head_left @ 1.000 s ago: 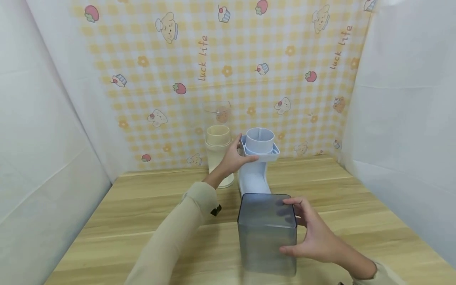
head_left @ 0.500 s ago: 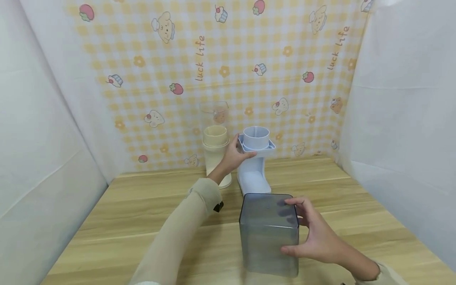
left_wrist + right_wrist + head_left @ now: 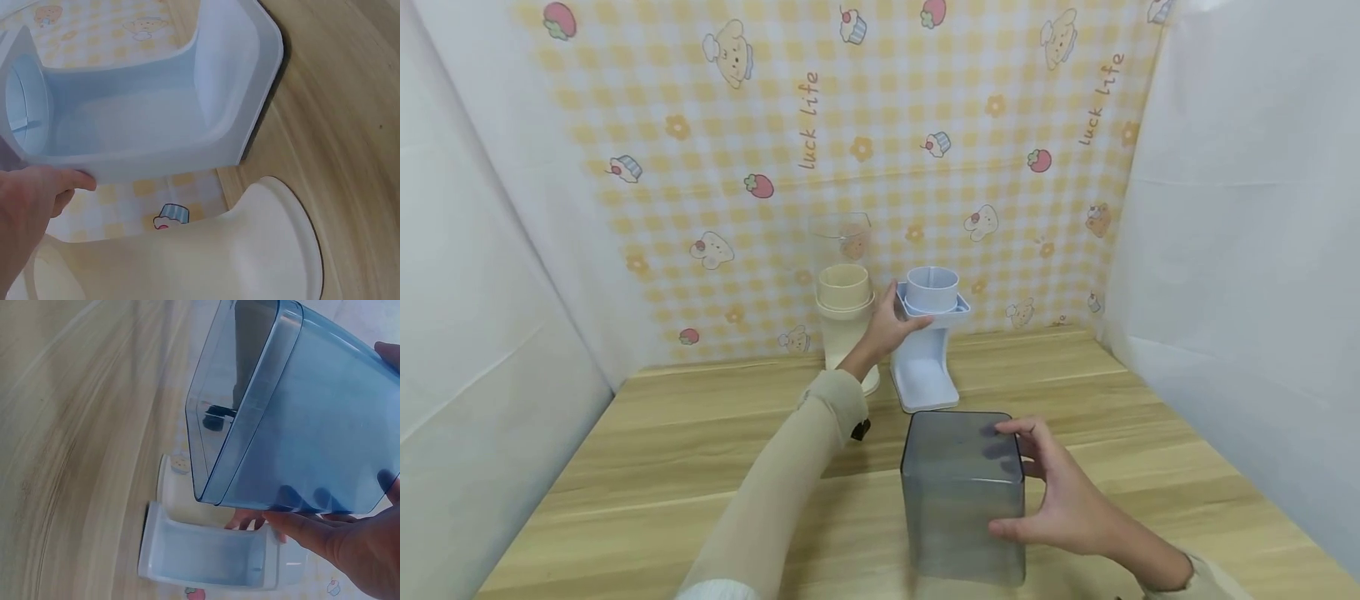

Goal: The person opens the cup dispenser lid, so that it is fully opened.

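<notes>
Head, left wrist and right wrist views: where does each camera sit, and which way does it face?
Head: worn on the head, facing forward and down over the wooden tabletop; left hand, right hand and sleeves show.
Left wrist: worn there, facing the pale blue stand and cream stand, seen sideways; part of the left hand shows.
Right wrist: worn there, facing the tinted container, stands beyond; the right hand shows, and part of the left.
Shared: head and right wrist both show the tinted container.

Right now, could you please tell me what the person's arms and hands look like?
The left sleeve and right sleeve are beige; a small black object shows at the left one's end. The left hand and right hand are bare, without gloves.
</notes>
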Motion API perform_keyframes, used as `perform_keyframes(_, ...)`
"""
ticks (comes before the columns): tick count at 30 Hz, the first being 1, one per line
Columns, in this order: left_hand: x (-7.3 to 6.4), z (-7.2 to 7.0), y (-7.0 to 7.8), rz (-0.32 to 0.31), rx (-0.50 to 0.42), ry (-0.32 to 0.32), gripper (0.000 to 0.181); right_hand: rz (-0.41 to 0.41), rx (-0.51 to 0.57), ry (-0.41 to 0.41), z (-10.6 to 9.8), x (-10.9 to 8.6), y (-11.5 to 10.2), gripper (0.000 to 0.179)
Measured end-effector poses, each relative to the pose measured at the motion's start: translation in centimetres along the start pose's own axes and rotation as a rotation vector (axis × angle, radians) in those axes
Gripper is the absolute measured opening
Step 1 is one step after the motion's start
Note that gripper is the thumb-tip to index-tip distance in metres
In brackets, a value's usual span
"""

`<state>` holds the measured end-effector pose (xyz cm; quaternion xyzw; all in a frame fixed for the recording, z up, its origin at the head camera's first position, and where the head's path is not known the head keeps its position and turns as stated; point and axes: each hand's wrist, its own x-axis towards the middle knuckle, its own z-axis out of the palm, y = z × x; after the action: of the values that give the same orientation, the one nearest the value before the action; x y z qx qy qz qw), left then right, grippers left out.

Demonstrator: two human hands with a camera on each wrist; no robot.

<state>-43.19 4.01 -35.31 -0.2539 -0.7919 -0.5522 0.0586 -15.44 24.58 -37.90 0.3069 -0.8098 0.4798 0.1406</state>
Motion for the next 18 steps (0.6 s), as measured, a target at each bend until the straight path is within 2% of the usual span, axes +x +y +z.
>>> perform_keyframes(3,0.0,0.0,-0.2,0.002,-0.017,-0.006,0.103,0.013,-0.005,0.001,0.0,0.1,0.2,0.089)
perform_keyframes(7,0.2,-0.1,-0.1,0.048,-0.056,-0.013,0.094,0.024,-0.009,0.014,0.1,0.2,0.4,0.089)
perform_keyframes(10,0.3,-0.3,0.1,0.076,-0.033,-0.008,0.085,0.050,-0.008,0.026,0.3,0.3,0.5,0.089)
perform_keyframes(14,0.3,-0.3,0.8,0.055,0.040,0.005,0.079,0.088,-0.008,0.038,0.3,0.5,0.6,0.088)
perform_keyframes(18,0.2,-0.2,1.7,0.002,0.107,0.006,0.080,0.101,0.002,0.052,0.5,0.8,1.2,0.087)
